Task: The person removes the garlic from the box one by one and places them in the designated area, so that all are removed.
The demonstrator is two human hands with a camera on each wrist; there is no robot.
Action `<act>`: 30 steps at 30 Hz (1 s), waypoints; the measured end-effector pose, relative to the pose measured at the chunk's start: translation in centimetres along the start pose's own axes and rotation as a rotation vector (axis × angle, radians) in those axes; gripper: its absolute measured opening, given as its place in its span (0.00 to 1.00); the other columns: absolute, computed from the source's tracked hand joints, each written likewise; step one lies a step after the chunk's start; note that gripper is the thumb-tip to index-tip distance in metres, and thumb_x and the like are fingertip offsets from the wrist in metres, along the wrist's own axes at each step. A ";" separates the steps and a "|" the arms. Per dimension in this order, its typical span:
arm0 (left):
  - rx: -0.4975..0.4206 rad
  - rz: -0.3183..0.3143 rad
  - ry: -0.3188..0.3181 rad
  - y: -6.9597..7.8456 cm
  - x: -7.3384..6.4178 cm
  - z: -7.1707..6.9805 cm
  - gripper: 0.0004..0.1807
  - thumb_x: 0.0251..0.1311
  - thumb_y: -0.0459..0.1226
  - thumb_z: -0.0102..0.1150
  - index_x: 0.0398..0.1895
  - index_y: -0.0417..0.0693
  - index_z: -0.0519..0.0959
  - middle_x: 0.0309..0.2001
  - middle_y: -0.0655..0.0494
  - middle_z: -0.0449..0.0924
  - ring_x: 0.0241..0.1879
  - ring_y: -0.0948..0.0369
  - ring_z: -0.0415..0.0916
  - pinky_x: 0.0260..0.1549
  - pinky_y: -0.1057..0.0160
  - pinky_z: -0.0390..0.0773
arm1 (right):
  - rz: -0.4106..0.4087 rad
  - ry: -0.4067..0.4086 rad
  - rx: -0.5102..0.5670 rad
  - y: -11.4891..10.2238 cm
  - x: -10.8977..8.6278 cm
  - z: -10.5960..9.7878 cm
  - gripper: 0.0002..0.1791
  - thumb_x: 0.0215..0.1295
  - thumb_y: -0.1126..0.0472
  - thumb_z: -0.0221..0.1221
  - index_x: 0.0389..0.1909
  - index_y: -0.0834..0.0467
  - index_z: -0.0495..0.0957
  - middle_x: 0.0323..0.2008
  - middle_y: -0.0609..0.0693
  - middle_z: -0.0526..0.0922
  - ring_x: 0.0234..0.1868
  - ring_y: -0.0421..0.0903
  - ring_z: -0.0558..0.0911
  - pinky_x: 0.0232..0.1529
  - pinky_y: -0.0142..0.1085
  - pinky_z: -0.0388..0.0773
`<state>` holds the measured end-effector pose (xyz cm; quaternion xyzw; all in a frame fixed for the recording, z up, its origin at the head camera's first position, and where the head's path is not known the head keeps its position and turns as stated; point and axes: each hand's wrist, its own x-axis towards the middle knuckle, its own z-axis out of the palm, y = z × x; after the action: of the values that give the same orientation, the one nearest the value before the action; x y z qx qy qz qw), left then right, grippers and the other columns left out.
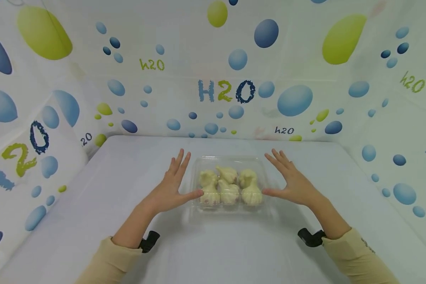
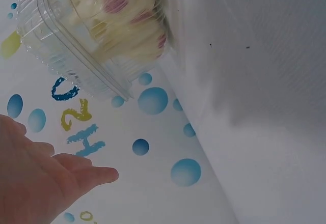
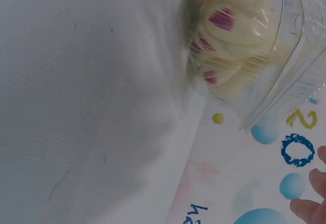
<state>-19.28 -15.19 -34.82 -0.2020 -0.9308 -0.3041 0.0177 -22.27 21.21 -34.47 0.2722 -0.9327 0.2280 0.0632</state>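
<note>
A clear plastic clamshell box (image 1: 230,161) stands on the white table, its lid down. Inside it are several cream-coloured, garlic-shaped pieces (image 1: 249,194) with pinched tops and purple patches, which show closer in the left wrist view (image 2: 122,10) and the right wrist view (image 3: 239,25). My left hand (image 1: 170,189) is held at the box's left side, fingers spread and thumb reaching toward the front of the lid. On the right side my right hand (image 1: 294,183) mirrors it, thumb pointing at the box's edge. Whether either thumb touches the plastic I cannot tell.
The box rests on a white tabletop (image 1: 213,252). A white sheet (image 1: 184,102) printed with blue and green drops and H2O lettering hangs behind and along both sides. Black wrist mounts (image 1: 149,241) stick out below the sleeves.
</note>
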 end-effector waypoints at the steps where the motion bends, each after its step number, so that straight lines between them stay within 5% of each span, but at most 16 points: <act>1: -0.008 -0.002 0.000 0.0 0.0 0.1 0.56 0.49 0.65 0.54 0.69 0.70 0.25 0.68 0.71 0.14 0.68 0.50 0.18 0.55 0.31 0.45 | -0.002 -0.003 0.000 0.0 0.0 0.1 0.54 0.47 0.38 0.64 0.71 0.42 0.44 0.72 0.45 0.37 0.71 0.52 0.37 0.62 0.61 0.41; 13: -0.089 -0.004 -0.036 0.1 -0.2 1.4 0.56 0.49 0.64 0.55 0.69 0.70 0.26 0.69 0.71 0.16 0.68 0.50 0.21 0.58 0.34 0.39 | 0.025 -0.042 0.079 -0.6 -0.2 1.2 0.54 0.46 0.37 0.64 0.71 0.39 0.44 0.72 0.44 0.36 0.70 0.53 0.35 0.54 0.69 0.49; 20: -0.155 -0.016 -0.061 0.1 -0.3 2.0 0.57 0.48 0.64 0.57 0.68 0.73 0.26 0.69 0.69 0.17 0.69 0.52 0.22 0.56 0.33 0.46 | 0.025 -0.054 0.097 -0.7 -0.2 1.8 0.54 0.45 0.36 0.64 0.71 0.38 0.44 0.72 0.45 0.37 0.70 0.56 0.41 0.54 0.67 0.53; 30: -0.202 -0.047 -0.082 -0.1 -0.5 2.9 0.58 0.50 0.60 0.58 0.71 0.62 0.27 0.71 0.61 0.19 0.69 0.47 0.25 0.57 0.34 0.46 | 0.014 -0.069 0.109 -0.8 -0.2 2.5 0.54 0.44 0.35 0.65 0.71 0.39 0.46 0.72 0.50 0.39 0.68 0.60 0.49 0.54 0.64 0.57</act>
<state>-18.58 -13.78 -37.32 -0.1929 -0.9000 -0.3880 -0.0480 -21.62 19.55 -36.41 0.2763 -0.9225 0.2692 0.0143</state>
